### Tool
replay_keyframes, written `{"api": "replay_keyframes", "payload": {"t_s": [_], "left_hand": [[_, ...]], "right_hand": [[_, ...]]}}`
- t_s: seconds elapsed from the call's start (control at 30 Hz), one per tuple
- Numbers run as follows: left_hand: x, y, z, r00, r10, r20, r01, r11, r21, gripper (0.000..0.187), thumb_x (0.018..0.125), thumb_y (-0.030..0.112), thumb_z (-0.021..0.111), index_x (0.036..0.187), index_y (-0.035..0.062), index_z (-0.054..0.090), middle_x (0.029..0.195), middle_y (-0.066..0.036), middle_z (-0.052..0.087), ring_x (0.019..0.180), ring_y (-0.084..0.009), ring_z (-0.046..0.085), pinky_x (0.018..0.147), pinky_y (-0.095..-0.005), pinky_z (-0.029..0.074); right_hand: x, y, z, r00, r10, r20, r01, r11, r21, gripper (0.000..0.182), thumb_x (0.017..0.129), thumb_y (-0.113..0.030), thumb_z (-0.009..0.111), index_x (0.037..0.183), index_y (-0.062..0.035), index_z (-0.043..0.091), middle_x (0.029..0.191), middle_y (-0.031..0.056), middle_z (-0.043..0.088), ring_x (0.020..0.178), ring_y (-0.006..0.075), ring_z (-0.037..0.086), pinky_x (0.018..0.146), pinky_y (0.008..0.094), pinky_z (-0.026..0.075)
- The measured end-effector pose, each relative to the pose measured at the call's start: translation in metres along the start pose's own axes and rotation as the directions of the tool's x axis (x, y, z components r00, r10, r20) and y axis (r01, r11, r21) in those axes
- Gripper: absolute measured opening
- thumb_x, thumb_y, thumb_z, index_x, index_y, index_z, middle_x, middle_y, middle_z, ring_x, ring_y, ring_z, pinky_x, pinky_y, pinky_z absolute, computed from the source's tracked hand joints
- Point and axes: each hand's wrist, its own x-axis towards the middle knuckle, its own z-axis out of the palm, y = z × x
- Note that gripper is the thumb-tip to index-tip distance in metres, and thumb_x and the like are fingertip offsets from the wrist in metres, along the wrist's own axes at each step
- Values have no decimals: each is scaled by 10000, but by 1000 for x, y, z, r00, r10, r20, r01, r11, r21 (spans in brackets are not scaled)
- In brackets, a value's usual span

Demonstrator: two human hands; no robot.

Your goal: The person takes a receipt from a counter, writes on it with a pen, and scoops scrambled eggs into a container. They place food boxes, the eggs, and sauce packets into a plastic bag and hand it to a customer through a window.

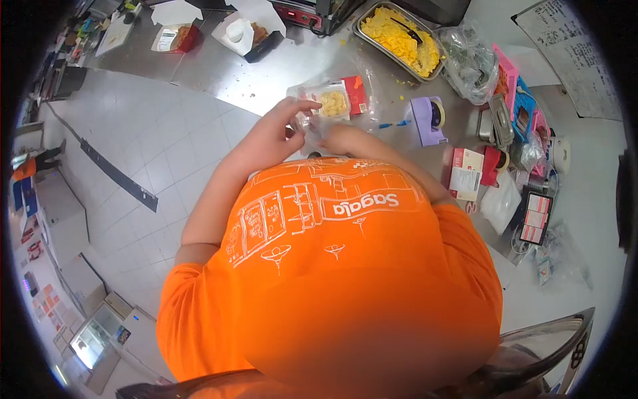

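A small clear-plastic tub of yellow shredded food [334, 104] sits on the steel counter, with a red card or packet [355, 95] beside it. Thin clear plastic bag film [310, 125] lies around the tub and bunches between my hands. My left hand [282, 126] is curled at the tub's left side, its fingers and thumb bent around the film and one fingertip near the tub's rim. Close to my body, my right hand [345, 139] has its fingertips drawn together at the film's near edge; they are partly hidden.
A metal tray of yellow food with a black utensil [399, 43] stands at the back. Open takeaway boxes [249, 33] are to its left. On the right are a purple tape dispenser [425, 126], a blue pen [395, 124], a plastic bag [470, 63] and a red-white box [465, 174].
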Motion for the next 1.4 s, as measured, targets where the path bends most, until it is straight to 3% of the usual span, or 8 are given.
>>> {"api": "replay_keyframes", "payload": {"t_s": [0.17, 0.3, 0.53, 0.73, 0.83, 1.07, 1.23, 1.4], "left_hand": [[4, -23, -12, 994, 38, -103, -59, 976, -210, 467, 848, -76, 502, 1287, 81, 535, 1105, -33, 501, 896, -73, 477, 744, -218, 436], [11, -24, -22, 997, 44, -64, -63, 939, -338, 454, 864, -62, 502, 1304, 48, 521, 1116, -20, 499, 910, -87, 504, 765, -232, 449], [33, 7, -46, 996, 14, 94, 43, 820, -571, 508, 882, 52, 510, 1385, 52, 442, 1301, -76, 498, 951, -154, 585, 853, -254, 466], [56, 60, -39, 952, 275, 132, -271, 961, -54, 386, 1002, 241, 441, 1347, 71, 485, 1079, -102, 651, 1033, -151, 608, 850, -270, 463], [107, 35, -52, 882, 419, -218, -368, 899, 236, 386, 1021, 282, 389, 1299, 51, 525, 1040, -109, 665, 1032, -142, 602, 864, -286, 468], [81, 36, 18, 848, 74, 526, 260, 806, -532, 515, 1004, 459, 380, 1272, 54, 551, 1223, -84, 586, 1057, -163, 578, 977, -311, 445], [82, 51, 35, 438, 540, 719, -455, 823, -341, 420, 1021, 358, 401, 1227, 40, 583, 1191, -122, 596, 1014, -204, 618, 969, -322, 462], [99, 56, 55, 576, 542, 612, -327, 839, -434, 411, 993, 372, 477, 1025, 10, 667, 1034, -91, 658, 985, -237, 599, 922, -364, 446]], "right_hand": [[-99, -49, -104, 823, -104, -558, -48, 967, -251, 300, 820, -216, 695, 1016, 3, 636, 881, 168, 662, 855, 322, 637, 768, 418, 496], [-110, 80, -81, 540, 389, -746, -505, 859, 83, 262, 861, -239, 655, 974, -2, 647, 881, 141, 664, 791, 301, 624, 771, 400, 486], [-119, -40, -166, 686, 361, -632, 411, 524, 746, 241, 911, -137, 557, 1101, 3, 606, 975, 122, 661, 958, 214, 628, 830, 305, 487], [-51, -105, -111, 685, 62, -726, 134, 969, 209, 271, 862, -35, 562, 1131, -16, 588, 1000, 179, 673, 963, 274, 648, 879, 366, 483], [-83, -154, -150, 740, -34, -672, 253, 939, 232, 281, 890, -22, 513, 1157, -52, 597, 964, 42, 650, 847, 91, 594, 757, 251, 477], [-173, -189, -197, 409, -55, -911, 333, 938, 93, 290, 854, 36, 429, 1090, 1, 595, 911, 0, 607, 725, 45, 540, 617, 184, 419], [-158, -179, -208, 317, -46, -947, 490, 863, 122, 177, 844, -5, 484, 986, -8, 590, 835, 36, 599, 747, 116, 575, 675, 260, 461], [-155, -173, -229, 346, -322, -881, 531, 842, -99, 122, 804, -2, 580, 925, -23, 581, 750, 32, 553, 702, 150, 557, 646, 318, 476]]}}
